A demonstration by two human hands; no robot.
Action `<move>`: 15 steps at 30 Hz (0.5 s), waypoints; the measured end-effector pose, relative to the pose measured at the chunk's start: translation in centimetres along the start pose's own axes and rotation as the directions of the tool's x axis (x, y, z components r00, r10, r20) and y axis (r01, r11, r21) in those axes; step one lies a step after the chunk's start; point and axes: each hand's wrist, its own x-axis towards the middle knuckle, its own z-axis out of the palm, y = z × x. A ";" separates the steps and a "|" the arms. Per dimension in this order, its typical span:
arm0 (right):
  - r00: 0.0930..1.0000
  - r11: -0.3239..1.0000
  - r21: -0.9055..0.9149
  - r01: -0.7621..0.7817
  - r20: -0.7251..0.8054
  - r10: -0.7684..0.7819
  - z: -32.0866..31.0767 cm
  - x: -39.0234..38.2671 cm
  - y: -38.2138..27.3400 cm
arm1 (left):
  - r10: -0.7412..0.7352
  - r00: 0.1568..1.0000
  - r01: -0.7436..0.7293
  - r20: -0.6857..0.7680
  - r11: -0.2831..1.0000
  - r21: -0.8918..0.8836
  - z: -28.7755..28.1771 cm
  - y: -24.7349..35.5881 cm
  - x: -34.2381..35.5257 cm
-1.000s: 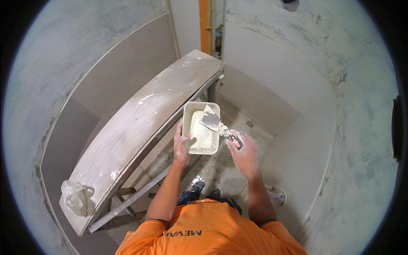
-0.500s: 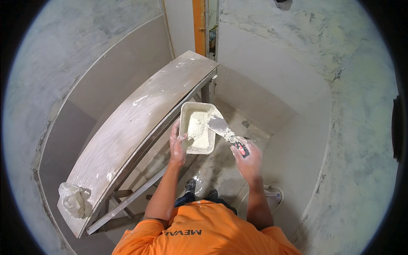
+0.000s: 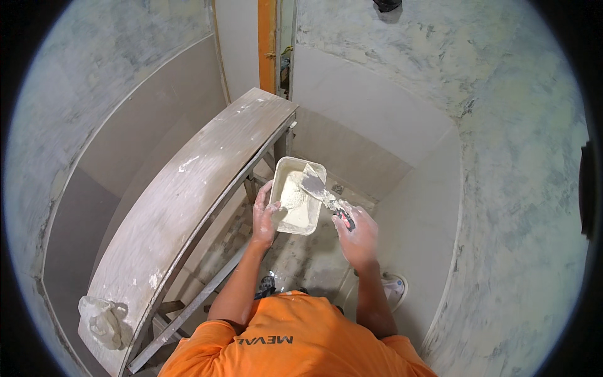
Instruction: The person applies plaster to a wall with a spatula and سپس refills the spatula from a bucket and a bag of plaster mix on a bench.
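My left hand [image 3: 264, 213], dusted white, grips the left side of a pale rectangular plastic tub [image 3: 320, 172], thumb over the rim. Inside the tub lies cream-coloured powdery compound [image 3: 295, 204], heaped at the left and flatter toward the near end. Closed round the dark handle of a putty knife [image 3: 313, 185] is my right hand [image 3: 356, 234], just right of the tub. The putty knife's broad grey blade is over the tub's far right part, with compound clinging to its edge and neck. I cannot tell whether the blade touches the compound.
Left of me stands a long plank bench [image 3: 195, 166] on a metal frame, spotted white. A crumpled clear plastic bag [image 3: 102, 322] sits on its near end. A white toilet-like fixture [image 3: 394, 290] is on the floor at right. Smeared plaster walls [image 3: 521, 157] surround me, with grey tiles [image 3: 352, 129] below.
The putty knife's blade has turned and shifted further inside the tub, and my right hand has come closer to it. The whole view has shifted, so the bench appears further left and lower.
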 end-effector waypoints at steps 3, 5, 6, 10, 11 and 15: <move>1.000 0.997 -0.075 0.005 -0.010 -0.005 0.2 0.1 -0.4 | -0.071 0.997 0.071 0.038 0.997 0.002 0.3 0.2 0.0; 0.999 0.997 -0.073 -0.027 0.042 0.030 0.2 0.0 -0.8 | -0.262 0.965 0.262 -0.013 0.965 -0.026 -0.1 -0.2 0.6; 0.999 0.997 -0.075 -0.029 0.042 0.032 0.3 0.0 -0.8 | -0.442 0.895 0.439 -0.058 0.897 -0.061 -0.2 -0.5 0.8; 0.997 0.997 -0.059 -0.046 -0.059 0.043 1.5 -0.8 1.3 | -0.599 0.800 0.599 -0.026 0.799 0.054 -1.3 -1.6 0.5; 0.994 0.997 -0.077 -0.009 -0.109 0.000 1.6 -1.1 1.8 | -0.670 0.742 0.670 -0.003 0.742 0.012 -1.9 -1.9 0.4; 0.998 0.996 -0.064 -0.055 -0.040 0.053 1.2 -1.1 2.6 | -0.704 0.709 0.703 0.041 0.710 0.042 -3.0 -2.9 -0.2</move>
